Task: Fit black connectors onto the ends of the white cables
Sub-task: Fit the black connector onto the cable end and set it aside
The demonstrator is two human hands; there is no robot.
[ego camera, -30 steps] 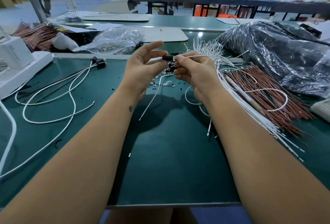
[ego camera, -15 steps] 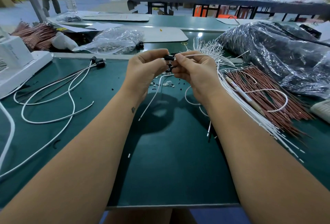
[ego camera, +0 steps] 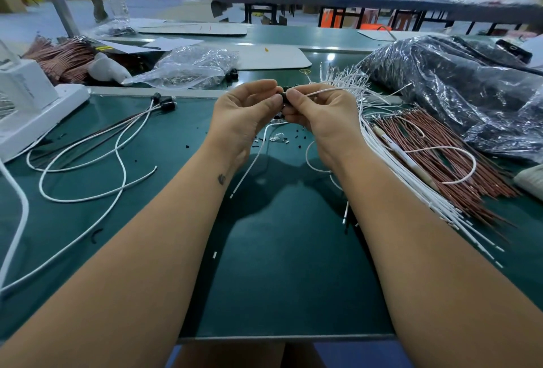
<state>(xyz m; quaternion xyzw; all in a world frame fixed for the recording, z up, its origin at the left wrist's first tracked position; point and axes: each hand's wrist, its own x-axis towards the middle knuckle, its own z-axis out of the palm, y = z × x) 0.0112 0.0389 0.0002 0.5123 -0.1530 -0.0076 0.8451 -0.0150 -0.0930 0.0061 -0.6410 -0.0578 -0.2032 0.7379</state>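
Both hands (ego camera: pixel 246 115) on connector (ego camera: pixel 283 97) (labels unreadable)

Hands (ego camera: pixel 289 116) at table (ego camera: pixel 282 279) centre; loose cables (ego camera: pixel 88 162) at 9 o'clock; cable bundle (ego camera: pixel 411 185) at 3; plastic bag (ego camera: pixel 455 94) at 2; clear bag (ego camera: pixel 191 66) at 11.

Your fingertips (ego camera: pixel 276 100) cover most of the black connector (ego camera: pixel 284 96), so you cannot tell if the white cable (ego camera: pixel 323 91) is fully in. The white device (ego camera: pixel 26 103) is cut by the left edge. The black bits (ego camera: pixel 296 134) on the surface (ego camera: pixel 279 265) are too small to name.
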